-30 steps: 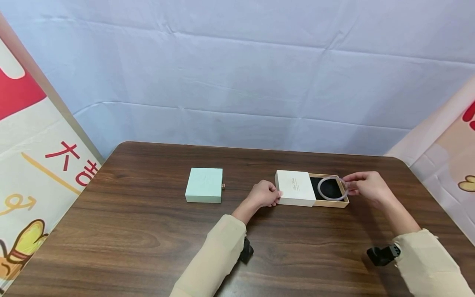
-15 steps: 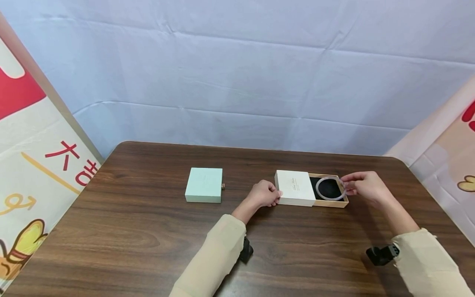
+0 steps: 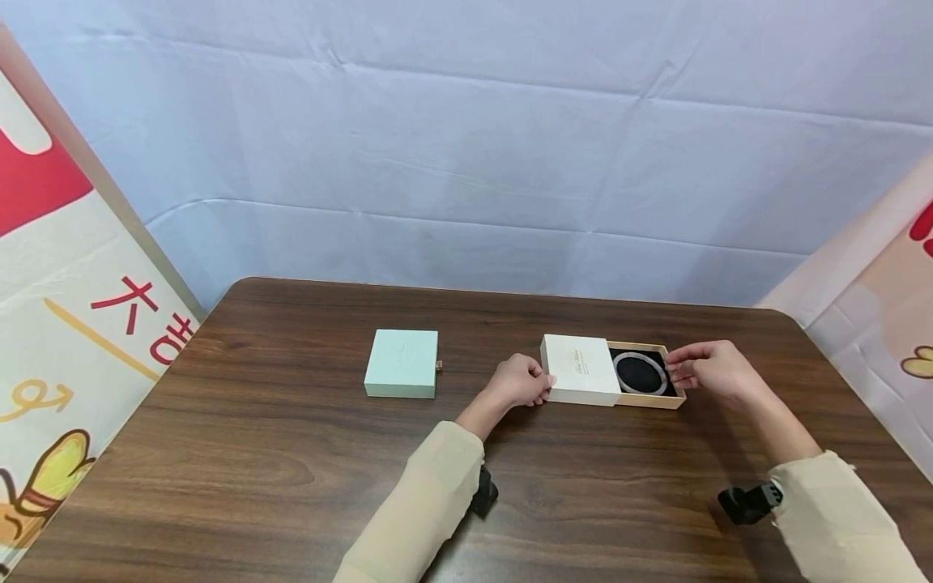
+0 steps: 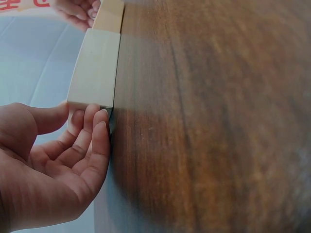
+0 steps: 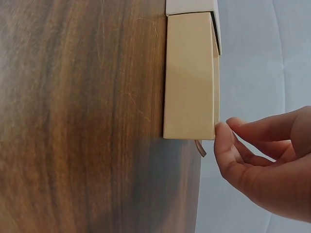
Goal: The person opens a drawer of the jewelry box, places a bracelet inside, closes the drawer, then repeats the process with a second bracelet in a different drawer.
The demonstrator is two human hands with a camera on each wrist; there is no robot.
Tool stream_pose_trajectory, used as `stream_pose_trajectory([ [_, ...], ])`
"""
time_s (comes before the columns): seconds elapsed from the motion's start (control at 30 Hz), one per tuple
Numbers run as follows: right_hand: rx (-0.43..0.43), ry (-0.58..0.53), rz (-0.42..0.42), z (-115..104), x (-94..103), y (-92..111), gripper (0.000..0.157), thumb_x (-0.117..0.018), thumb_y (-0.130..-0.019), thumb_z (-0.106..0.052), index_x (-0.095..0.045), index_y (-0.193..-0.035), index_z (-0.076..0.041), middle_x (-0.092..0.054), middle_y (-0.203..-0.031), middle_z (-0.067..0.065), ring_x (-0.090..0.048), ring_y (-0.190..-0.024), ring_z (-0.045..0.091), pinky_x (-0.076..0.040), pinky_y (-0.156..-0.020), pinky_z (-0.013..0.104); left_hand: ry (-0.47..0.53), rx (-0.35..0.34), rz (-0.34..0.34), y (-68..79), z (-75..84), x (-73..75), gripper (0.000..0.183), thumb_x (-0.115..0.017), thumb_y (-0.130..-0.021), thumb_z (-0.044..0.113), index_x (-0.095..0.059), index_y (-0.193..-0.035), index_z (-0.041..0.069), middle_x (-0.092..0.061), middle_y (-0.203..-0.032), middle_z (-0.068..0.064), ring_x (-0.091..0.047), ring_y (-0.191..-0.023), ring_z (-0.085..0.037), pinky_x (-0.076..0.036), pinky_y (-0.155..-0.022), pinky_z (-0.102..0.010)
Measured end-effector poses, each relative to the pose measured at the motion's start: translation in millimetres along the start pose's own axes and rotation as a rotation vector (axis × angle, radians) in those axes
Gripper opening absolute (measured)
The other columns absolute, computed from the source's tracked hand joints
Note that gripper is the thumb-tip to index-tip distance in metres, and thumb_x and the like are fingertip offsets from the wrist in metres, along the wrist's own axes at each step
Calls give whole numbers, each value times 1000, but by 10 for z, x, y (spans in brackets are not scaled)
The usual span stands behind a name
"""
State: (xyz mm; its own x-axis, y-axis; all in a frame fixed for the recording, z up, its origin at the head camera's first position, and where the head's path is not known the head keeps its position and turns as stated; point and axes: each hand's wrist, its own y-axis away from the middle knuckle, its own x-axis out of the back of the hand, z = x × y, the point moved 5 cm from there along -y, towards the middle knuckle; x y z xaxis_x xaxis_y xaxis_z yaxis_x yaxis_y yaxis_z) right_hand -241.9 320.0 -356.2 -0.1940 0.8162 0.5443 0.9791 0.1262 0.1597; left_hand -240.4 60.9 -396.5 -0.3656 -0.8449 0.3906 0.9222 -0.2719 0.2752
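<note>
A white sliding gift box (image 3: 581,368) lies on the table with its tan drawer (image 3: 650,400) pulled partly out to the right. Flat on the drawer's black lining rests a translucent pale bangle (image 3: 619,378). My left hand (image 3: 519,380) holds the left end of the white sleeve; in the left wrist view the thumb touches its upper corner and the curled fingers (image 4: 99,136) meet its end. My right hand (image 3: 717,371) hovers at the drawer's right end, fingertips just above the rim and apart from the bangle. A small ribbon tab (image 5: 200,148) sticks out of the drawer's end.
To the left stands a closed mint-green box (image 3: 401,363) with a small tab on its right side. The brown wood-grain table (image 3: 291,453) ends at a pale cloth backdrop (image 3: 466,162). Printed banners (image 3: 95,324) hang at both sides.
The bangle has moved left and down into the drawer, where it now lies flat. My right fingers have let go of it. The left hand and the boxes have stayed put.
</note>
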Motion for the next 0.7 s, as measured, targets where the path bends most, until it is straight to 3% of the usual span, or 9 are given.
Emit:
stream_pose_trajectory([
  [0.7,-4,2,11,80,114,13,27,-45,-90,6,-47,-109,25,-63,-90,19,-63,-71,16,-53,-67,33,-15,-1,6,0,8,-4,26,-59,-90,18,-60,-68,4,-63,-66,-5,-60,-58,-15,-47,-51,-22],
])
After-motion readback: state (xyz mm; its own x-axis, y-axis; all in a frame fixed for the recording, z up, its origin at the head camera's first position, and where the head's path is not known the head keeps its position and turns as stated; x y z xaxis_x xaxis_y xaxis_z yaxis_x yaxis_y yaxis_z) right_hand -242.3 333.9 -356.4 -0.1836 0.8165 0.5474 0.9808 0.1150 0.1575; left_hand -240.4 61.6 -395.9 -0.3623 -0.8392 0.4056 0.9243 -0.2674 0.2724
